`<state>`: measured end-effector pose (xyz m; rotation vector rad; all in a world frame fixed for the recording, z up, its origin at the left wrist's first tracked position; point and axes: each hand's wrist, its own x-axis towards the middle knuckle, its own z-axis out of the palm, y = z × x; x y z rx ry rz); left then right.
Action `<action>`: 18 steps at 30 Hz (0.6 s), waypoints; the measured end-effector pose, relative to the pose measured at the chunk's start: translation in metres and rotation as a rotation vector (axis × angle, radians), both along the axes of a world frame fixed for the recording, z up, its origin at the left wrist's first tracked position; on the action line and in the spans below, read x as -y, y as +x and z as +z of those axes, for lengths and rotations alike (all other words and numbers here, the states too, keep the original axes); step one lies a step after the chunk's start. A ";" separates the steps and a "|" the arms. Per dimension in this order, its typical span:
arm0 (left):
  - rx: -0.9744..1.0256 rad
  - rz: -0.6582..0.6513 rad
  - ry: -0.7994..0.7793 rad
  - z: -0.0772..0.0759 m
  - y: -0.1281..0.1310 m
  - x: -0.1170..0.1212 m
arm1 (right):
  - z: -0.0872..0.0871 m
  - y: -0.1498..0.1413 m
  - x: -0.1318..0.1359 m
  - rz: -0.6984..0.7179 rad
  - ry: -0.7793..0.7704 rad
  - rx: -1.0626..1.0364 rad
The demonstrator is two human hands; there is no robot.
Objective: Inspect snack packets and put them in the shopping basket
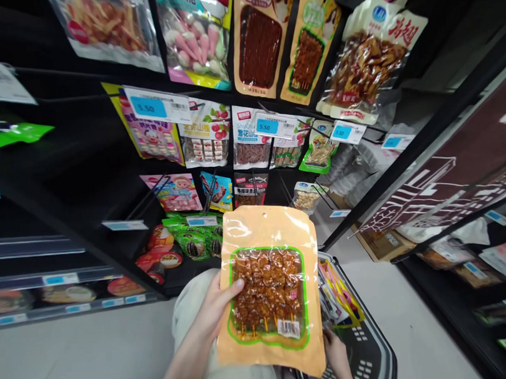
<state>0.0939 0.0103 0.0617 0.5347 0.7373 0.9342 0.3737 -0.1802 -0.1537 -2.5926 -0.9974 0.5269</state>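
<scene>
My left hand (226, 299) is closed on the left side of a large tan snack packet (271, 228), its thumb lying over the front. Through the packet's green-edged window show brown, glazed skewers (268, 289); a small barcode label (288, 327) sits low on it. My right hand (338, 356) is beside the packet's lower right edge and over the shopping basket (388, 354). Its fingers are mostly hidden behind the packet, so I cannot tell what they grip. In the basket lie several bright yellow and pink packets (339, 297), partly covered.
Ahead, a black rack (207, 91) carries several hanging snack bags with blue price tags (146, 107). Green bags (192, 239) and red round tubs (168, 260) lie on its bottom shelf. A cardboard box (385, 245) and another shelf (451, 309) stand on the right.
</scene>
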 end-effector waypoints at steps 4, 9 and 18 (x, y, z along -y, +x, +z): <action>-0.016 -0.045 0.051 0.001 0.000 0.001 | 0.050 0.004 0.001 -0.050 0.199 -0.154; -0.023 -0.100 0.078 0.005 0.000 0.004 | 0.160 -0.032 -0.009 -0.100 0.619 -0.378; -0.045 -0.096 0.104 0.008 0.000 0.006 | 0.250 -0.088 -0.044 0.052 0.828 -0.407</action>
